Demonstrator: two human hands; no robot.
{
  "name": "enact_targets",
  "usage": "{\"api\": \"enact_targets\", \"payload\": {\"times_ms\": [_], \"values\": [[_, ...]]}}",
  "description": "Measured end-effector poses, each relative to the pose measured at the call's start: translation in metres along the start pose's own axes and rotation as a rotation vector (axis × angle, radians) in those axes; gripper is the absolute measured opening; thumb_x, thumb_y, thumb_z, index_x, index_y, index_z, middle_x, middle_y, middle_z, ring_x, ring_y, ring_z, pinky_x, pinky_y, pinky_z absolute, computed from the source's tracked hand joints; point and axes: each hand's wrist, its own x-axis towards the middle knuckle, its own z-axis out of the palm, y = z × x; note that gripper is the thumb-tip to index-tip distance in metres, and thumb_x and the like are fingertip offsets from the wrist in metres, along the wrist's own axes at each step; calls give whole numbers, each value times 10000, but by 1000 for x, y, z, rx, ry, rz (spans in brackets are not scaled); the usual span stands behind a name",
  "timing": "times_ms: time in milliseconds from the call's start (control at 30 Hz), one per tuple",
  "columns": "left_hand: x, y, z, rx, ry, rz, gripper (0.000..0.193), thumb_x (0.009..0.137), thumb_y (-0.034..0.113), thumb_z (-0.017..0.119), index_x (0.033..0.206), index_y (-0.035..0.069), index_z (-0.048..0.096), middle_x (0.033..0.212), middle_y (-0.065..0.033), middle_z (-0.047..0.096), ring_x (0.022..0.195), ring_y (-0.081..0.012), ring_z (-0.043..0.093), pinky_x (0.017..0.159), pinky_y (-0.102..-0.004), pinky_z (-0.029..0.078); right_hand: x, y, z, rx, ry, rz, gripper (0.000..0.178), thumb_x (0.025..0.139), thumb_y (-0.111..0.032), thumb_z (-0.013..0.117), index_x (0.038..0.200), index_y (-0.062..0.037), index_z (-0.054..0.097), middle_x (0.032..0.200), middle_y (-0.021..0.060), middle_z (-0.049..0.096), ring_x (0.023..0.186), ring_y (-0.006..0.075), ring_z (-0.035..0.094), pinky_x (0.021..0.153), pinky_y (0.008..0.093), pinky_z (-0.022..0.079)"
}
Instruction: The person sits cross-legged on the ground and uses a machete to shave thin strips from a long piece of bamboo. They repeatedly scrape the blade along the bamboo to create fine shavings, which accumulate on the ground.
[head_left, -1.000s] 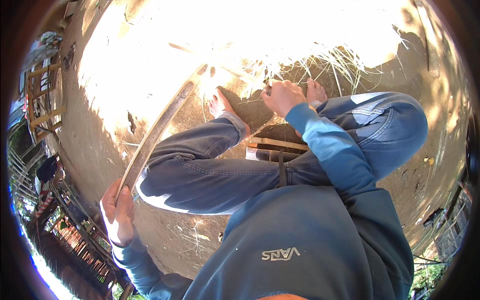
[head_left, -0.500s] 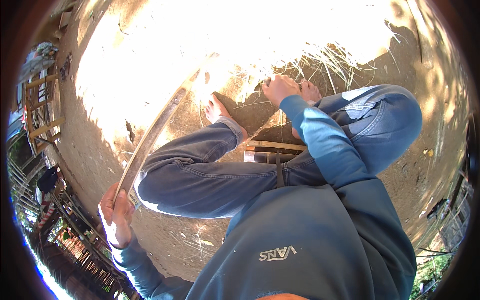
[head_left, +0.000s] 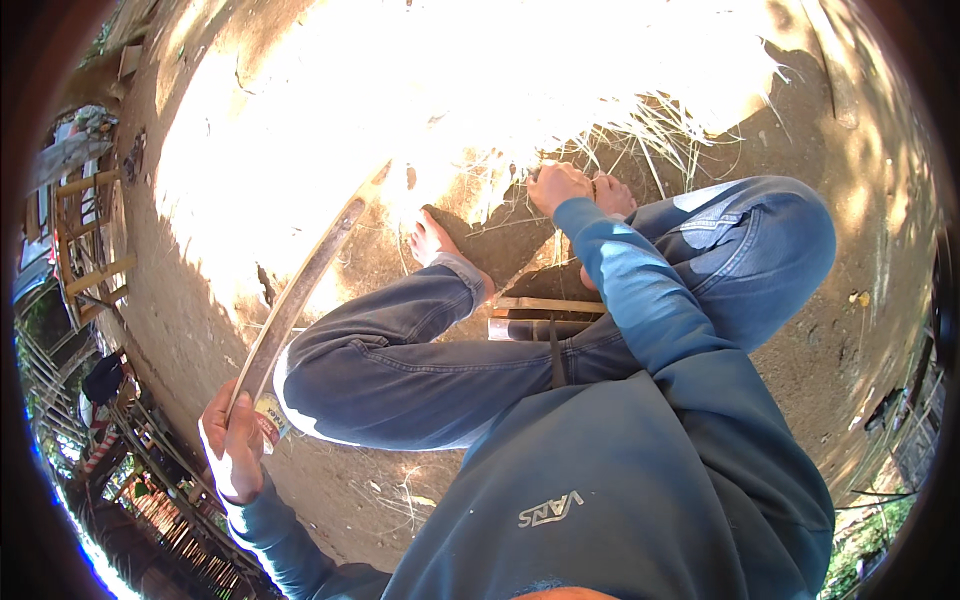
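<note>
Shut round the near end of a long, slightly curved split-bamboo strip [head_left: 302, 288], my left hand [head_left: 232, 445] is low at the left, thumb on top. The strip slants up and away past my knee, its far end fading into glare. Beside my left fingers, partly behind the strip, a small labelled tin [head_left: 270, 420] shows. My right hand [head_left: 557, 187] is closed, down by my right foot [head_left: 613, 196]. Its fingertips are turned away, so what they hold cannot be made out. Thin pale plant strips [head_left: 655, 130] lie just beyond it.
Between my bent legs are a bamboo piece [head_left: 553, 304] and a dark block with a pale end [head_left: 540, 329], crossed by a dark strap [head_left: 557, 360]. My left foot [head_left: 432, 238] rests on bare earth. A bamboo frame [head_left: 95, 235] stands at far left; sunlight washes out the ground ahead.
The view has shifted slightly. The strip's far end sits lower and nearer me, and more of the tin shows beside my left hand. My right hand has barely moved.
</note>
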Motion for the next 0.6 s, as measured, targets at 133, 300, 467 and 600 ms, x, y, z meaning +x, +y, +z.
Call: {"api": "enact_targets", "payload": {"times_ms": [133,300,467,600], "values": [[3,13,-11,20,-153,-18,417,914,214,564,1225,-55,499,545,107,292,414,16,223,365,-173,169,21,19,15,90,1,129,428,865,-431,520,1030,-70,682,1004,200,662,953,332,649,877,411,502],[3,15,-5,25,-48,23,327,913,176,557,1122,-76,573,580,100,347,476,18,248,429,-200,140,-9,-9,0,104,34,-99,424,893,-397,481,939,-40,706,997,176,670,933,348,650,858,415,507],[0,28,-32,182,-89,92,289,925,201,544,1070,-38,615,595,110,363,487,12,247,438,-214,134,-9,-18,10,84,-31,-218,392,895,-364,493,948,-37,703,972,196,670,921,351,652,845,420,513],[-3,35,-38,291,-130,124,276,932,195,533,1052,-37,620,598,112,368,495,12,252,444,-214,132,-10,-11,7,167,-53,-82,368,865,-353,532,959,-33,688,940,204,673,917,344,653,858,425,505]]}}
